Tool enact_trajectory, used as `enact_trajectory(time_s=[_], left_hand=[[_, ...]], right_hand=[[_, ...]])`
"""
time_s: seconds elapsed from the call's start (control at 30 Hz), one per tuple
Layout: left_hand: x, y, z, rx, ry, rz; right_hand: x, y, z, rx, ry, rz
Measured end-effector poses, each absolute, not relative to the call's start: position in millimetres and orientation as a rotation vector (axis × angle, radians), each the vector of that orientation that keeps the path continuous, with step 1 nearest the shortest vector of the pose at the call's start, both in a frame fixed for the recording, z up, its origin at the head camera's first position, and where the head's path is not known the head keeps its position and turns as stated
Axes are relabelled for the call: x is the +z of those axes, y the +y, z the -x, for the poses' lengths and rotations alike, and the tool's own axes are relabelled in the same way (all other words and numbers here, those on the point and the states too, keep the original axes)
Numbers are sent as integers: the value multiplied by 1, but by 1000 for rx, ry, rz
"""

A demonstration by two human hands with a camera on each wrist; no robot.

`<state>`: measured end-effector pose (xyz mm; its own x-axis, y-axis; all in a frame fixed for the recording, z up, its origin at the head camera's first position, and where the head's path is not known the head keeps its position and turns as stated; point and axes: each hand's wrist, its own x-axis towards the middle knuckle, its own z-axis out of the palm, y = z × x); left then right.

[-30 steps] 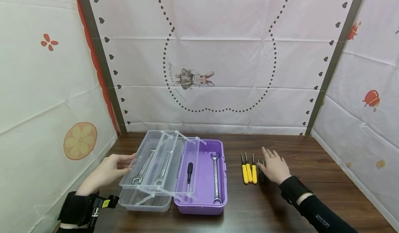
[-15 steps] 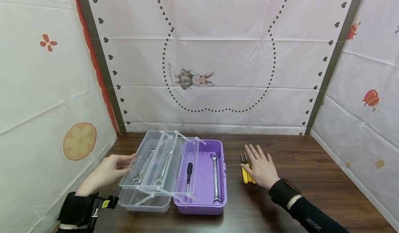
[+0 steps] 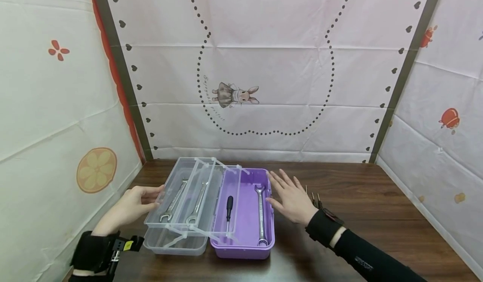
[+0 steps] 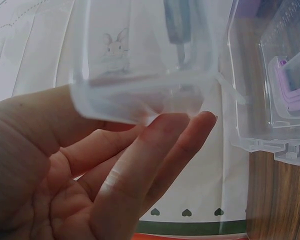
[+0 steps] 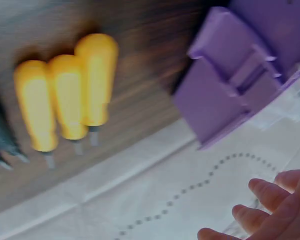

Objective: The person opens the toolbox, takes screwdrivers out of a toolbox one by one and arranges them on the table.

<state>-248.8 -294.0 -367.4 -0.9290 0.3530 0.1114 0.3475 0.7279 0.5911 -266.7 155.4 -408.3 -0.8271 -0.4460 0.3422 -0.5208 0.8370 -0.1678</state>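
My left hand (image 3: 130,206) grips the left edge of a raised clear plastic tray (image 3: 181,228); in the left wrist view thumb and fingers close on its corner. Two open-end wrenches lie in that tray, the left wrench (image 3: 174,202) beside the right wrench (image 3: 197,206). It is linked by plastic arms to a purple toolbox (image 3: 243,253). Inside the toolbox are a combination wrench (image 3: 261,217) and a black-handled screwdriver (image 3: 229,208). My right hand (image 3: 296,200), fingers spread and holding nothing, hovers at the toolbox's right rim.
Yellow-handled screwdrivers (image 5: 68,100) lie side by side on the wooden table (image 3: 392,219), mostly hidden by the right hand in the head view. Dark-handled tools (image 5: 2,130) lie beside them. A clear lower bin (image 3: 192,248) sits left of the toolbox. Cloth-covered walls enclose the table.
My right hand has moved left from above the loose screwdrivers to the toolbox's right rim, fingers spread throughout. The left hand stays on the clear tray.
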Motion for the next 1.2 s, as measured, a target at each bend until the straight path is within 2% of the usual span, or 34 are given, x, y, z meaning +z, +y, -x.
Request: enact_trajectory(time_s=[0.5, 0.83, 1.2], left_hand=[[-365, -291, 250, 1017, 2899, -581], [-368, -292, 250, 1032, 2898, -576], [-372, -294, 250, 1023, 2917, -575]], right_hand=[[-382, 94, 266, 319, -2765, -1068], [-372, 55, 268, -77, -2638, -1294], [-368, 25, 270, -28, -2729, -1304]])
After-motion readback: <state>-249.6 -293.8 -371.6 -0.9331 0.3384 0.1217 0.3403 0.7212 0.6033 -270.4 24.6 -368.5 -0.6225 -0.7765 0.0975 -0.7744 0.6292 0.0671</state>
